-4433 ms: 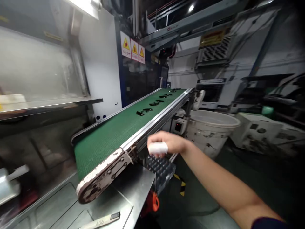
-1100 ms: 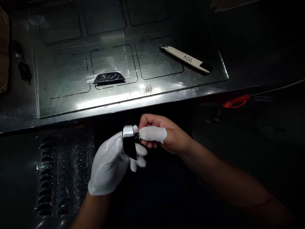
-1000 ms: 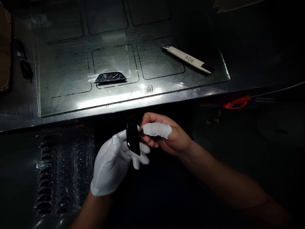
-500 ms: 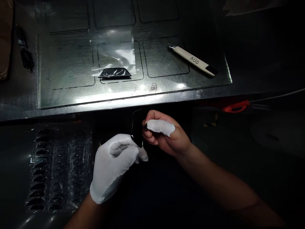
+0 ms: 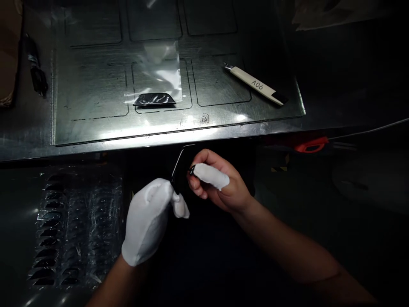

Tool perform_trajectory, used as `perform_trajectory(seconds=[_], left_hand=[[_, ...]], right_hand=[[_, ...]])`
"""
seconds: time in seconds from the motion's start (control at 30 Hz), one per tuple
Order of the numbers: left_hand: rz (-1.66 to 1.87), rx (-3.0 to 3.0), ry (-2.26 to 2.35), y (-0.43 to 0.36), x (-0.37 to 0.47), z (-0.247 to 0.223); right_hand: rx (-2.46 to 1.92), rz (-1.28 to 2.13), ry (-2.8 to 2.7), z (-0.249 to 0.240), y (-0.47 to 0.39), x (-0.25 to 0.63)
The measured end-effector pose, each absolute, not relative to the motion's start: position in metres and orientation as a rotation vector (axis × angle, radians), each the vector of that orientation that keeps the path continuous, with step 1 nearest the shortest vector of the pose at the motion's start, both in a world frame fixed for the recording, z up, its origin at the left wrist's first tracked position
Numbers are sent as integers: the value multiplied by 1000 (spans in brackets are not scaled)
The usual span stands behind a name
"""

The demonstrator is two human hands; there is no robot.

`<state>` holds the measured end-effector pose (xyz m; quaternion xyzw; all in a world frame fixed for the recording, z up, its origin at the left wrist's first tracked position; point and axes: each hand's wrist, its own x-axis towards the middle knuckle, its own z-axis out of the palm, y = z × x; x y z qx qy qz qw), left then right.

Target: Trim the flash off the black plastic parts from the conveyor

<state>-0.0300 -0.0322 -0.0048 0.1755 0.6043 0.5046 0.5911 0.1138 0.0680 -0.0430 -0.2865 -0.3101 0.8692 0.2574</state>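
White-gloved left hand point(image 5: 148, 219) grips glossy black piece point(image 5: 178, 170).

We look down on a dark metal table point(image 5: 27, 143), its front edge catching a bright band of light. A clear sheet point(image 5: 99, 125) covers much of the top, with rounded black outlines point(image 5: 198, 85) showing on or through it — we cannot tell which. On the sheet we find a glossy black piece point(image 5: 155, 99) at the near end of a clear plastic bag point(image 5: 164, 68); to its right, a cream-handled cutter point(image 5: 254, 83) marked "A06" lies aslant. Left of the sheet — on the metal itself — we see a slim black object point(image 5: 36, 68) and, beyond it, brown cardboard point(image 5: 9, 55) at the far edge of our view.
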Motion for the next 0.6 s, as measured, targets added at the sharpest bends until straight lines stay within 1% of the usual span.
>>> perform_trajectory(seconds=[0.1, 0.2, 0.27, 0.4, 0.6], left_hand=[[1258, 220, 1247, -37, -29, -17], [1310, 217, 1027, -45, -31, -28], [1358, 263, 882, -50, -32, -32], [1377, 278, 722, -56, -29, -35], [1406, 233, 663, -57, -25, -33]], right_hand=[[-726, 1962, -1273, -44, 66, 117], [-411, 1448, -1722, -44, 70, 122], [-251, 1263, -1896, -43, 74, 126], [-176, 1229, -2009, -41, 80, 131], [-72, 1162, -2071, -43, 86, 130]])
